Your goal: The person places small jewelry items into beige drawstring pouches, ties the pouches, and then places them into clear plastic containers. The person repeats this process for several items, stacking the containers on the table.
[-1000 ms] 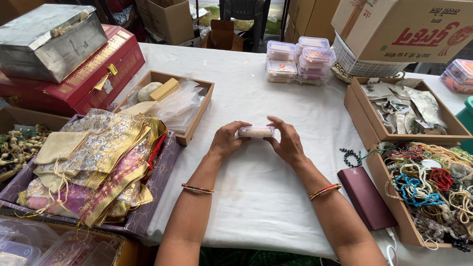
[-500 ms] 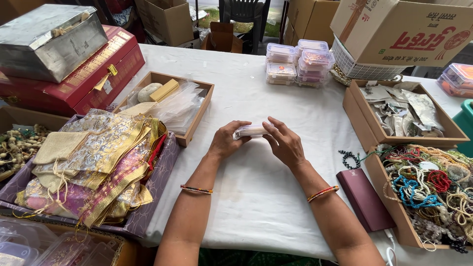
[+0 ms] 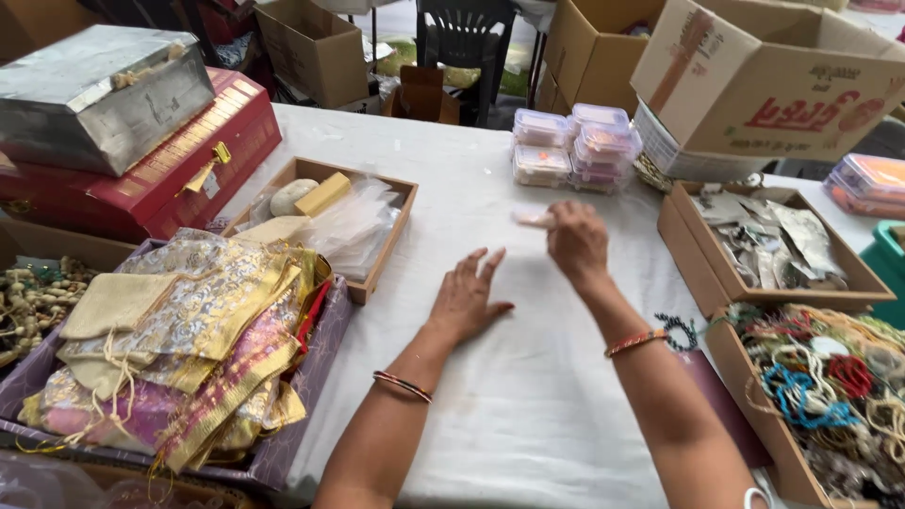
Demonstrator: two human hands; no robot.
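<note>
My right hand (image 3: 577, 241) is stretched forward over the white tablecloth (image 3: 528, 415), its fingers closed on a small clear plastic box (image 3: 531, 217). The box is blurred and hangs just in front of a stack of similar clear lidded boxes (image 3: 575, 146). My left hand (image 3: 468, 298) lies flat on the cloth with fingers spread, holding nothing, a little behind and left of the right hand. Both wrists wear thin bangles.
A tray of folded gold and pink fabric pouches (image 3: 189, 349) sits at left, with a wooden tray (image 3: 377, 269) behind it. A red case (image 3: 189, 170) carries a metal box (image 3: 104, 94). At right are cardboard trays of beads (image 3: 830, 396) and packets (image 3: 764, 236), and a big carton (image 3: 782, 85).
Both hands held the small box together near the table's middle; now my left hand has let go and rests flat, while my right hand has carried the box forward toward the stack.
</note>
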